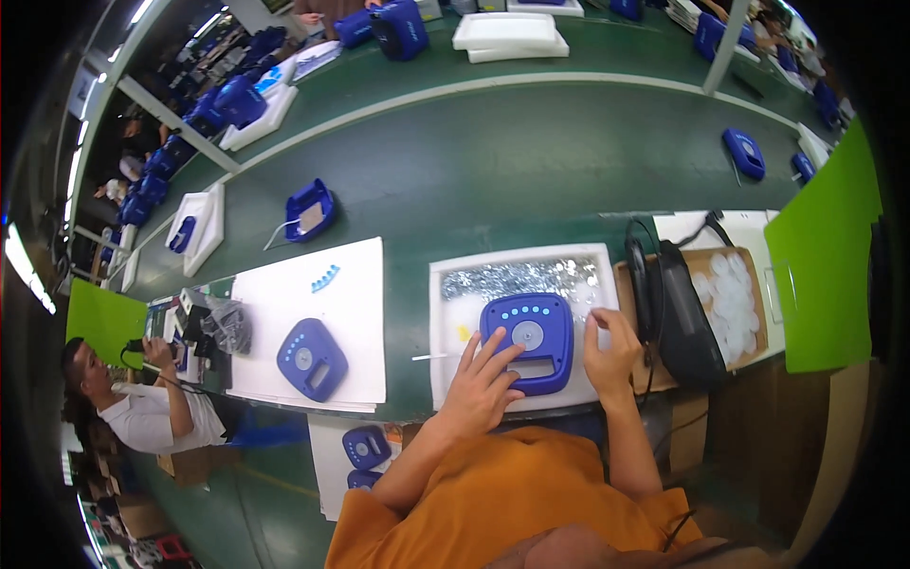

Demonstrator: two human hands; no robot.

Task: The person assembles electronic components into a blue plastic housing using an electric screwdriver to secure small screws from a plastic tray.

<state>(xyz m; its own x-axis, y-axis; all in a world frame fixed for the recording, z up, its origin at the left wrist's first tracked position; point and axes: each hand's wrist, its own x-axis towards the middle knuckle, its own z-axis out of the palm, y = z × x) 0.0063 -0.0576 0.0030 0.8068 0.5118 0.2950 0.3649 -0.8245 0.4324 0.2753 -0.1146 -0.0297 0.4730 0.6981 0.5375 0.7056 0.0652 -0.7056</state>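
A blue plastic housing (pixel 552 316) with a handle slot, a round grey disc and a row of light blue buttons lies in front of me, on a white foam tray (pixel 438 313). My left hand (pixel 479 389) rests on the housing's lower left side with its fingers spread, gripping nothing. To the right of the housing my right hand (pixel 611 353) is raised, thumb and forefinger closed together; whatever is between them is too small to make out. Many small silver metal pieces (pixel 517 278) fill the tray's far part. A small yellow piece (pixel 464 333) sits left of the housing.
Another blue housing (pixel 311 360) and a light blue button strip (pixel 325 278) lie on a white sheet (pixel 355 313) to the left. At right stand a black case (pixel 687 318) and a carton of white round pieces (pixel 730 313). A co-worker (pixel 156 408) sits at far left.
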